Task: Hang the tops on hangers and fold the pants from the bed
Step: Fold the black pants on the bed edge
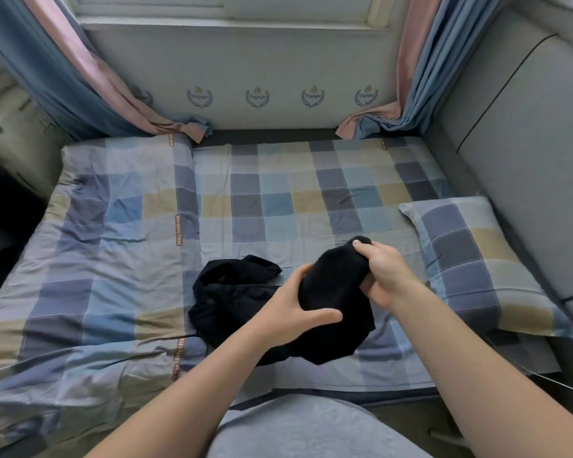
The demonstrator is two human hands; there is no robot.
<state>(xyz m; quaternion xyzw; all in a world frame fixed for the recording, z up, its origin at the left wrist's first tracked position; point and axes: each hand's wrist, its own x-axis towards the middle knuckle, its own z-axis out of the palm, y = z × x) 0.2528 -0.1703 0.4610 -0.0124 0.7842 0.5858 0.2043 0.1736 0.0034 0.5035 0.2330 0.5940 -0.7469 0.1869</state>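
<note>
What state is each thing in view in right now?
Black fabric garment: crumpled, one end lifted.
Left hand: grips the garment's middle.
Right hand: grips its upper end.
Checked rectangular pillow: lying flat.
Blue-and-pink curtains: drawn open.

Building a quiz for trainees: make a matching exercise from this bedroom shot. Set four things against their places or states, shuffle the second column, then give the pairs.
Things:
1. black garment
2. checked pillow
3. blue-and-pink curtain
4. right hand

States:
a. hem bunched at the far edge of the bed
b. pinches the garment's raised end
c. partly lifted, partly lying crumpled
d. lies at the bed's right side

Pairs: 1-c; 2-d; 3-a; 4-b
</note>
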